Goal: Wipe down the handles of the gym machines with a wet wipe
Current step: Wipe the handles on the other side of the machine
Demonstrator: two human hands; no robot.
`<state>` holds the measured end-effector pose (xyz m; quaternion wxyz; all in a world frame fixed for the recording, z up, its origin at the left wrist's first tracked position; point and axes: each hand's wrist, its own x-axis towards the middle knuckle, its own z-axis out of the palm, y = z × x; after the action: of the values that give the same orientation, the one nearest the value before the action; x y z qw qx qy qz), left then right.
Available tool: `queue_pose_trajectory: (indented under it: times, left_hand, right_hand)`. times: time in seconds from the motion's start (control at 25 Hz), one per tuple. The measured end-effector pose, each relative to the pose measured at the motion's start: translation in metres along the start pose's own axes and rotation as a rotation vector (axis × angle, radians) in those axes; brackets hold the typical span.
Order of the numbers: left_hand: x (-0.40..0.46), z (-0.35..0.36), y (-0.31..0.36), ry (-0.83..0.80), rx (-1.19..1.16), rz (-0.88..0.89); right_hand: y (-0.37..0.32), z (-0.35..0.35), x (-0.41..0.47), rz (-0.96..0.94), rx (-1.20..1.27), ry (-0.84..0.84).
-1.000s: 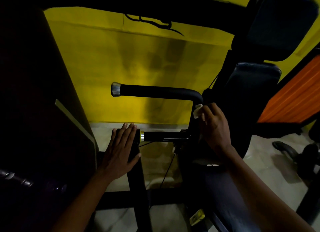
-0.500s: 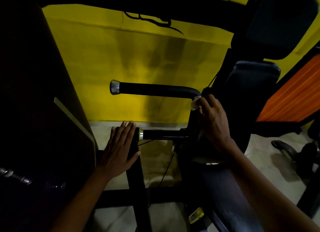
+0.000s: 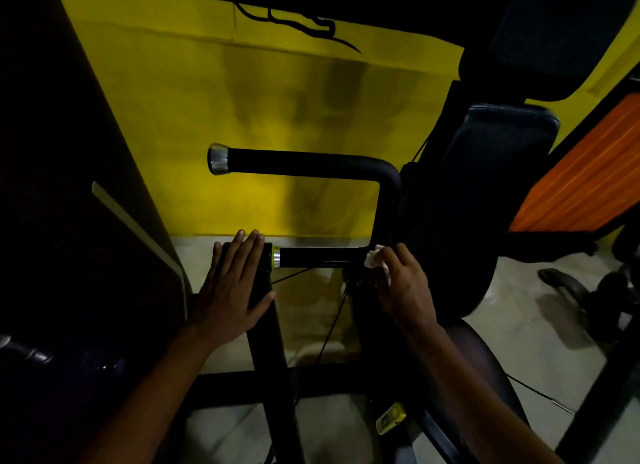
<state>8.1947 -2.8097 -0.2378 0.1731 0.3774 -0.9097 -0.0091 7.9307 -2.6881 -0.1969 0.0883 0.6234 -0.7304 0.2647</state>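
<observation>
A black U-shaped handle (image 3: 311, 164) with a chrome end cap sticks out to the left from the gym machine, in front of the yellow wall. Its lower bar (image 3: 318, 257) has a yellow-and-chrome ring near the black post. My right hand (image 3: 403, 287) grips a crumpled white wet wipe (image 3: 374, 257) and presses it against the right end of the lower bar, at the bottom of the handle's upright part. My left hand (image 3: 232, 287) lies flat, fingers straight, on the top of the black upright post (image 3: 273, 359).
Dark seat pads (image 3: 505, 186) of the machine rise to the right, with an orange panel (image 3: 581, 183) beyond them. A dark slab (image 3: 52, 186) fills the left side. Thin cables hang below the bar. A chair base (image 3: 571, 287) stands on the pale floor at the right.
My right hand has slid the wipe down the handle's upright part, from the upper bend to the lower bar. My left hand has stayed on the post.
</observation>
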Motion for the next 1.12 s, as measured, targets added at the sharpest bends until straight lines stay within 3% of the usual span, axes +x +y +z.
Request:
queue_pose_trajectory:
  times: [0.2,0.48,0.6,0.88,1.0,1.12]
  left_hand:
    - [0.000,-0.001,-0.001,-0.006,0.000,0.010]
    - [0.000,-0.002,0.000,-0.016,-0.006,0.005]
    - [0.001,-0.004,0.000,-0.011,0.012,0.008]
    - [-0.001,-0.002,-0.001,-0.020,0.019,0.004]
    - [-0.001,-0.003,0.000,-0.016,0.019,0.000]
    - [-0.002,-0.003,0.000,-0.022,0.005,-0.002]
  right_hand:
    - [-0.003,-0.010,0.022,0.343,0.333,0.183]
    - [-0.006,-0.020,0.034,0.496,0.449,0.210]
    - [-0.011,-0.028,0.054,0.480,0.464,0.278]
    - [-0.008,-0.024,0.050,0.558,0.340,0.205]
    - [-0.011,-0.034,0.070,0.497,0.422,0.267]
    - [-0.010,-0.031,0.059,0.474,0.397,0.226]
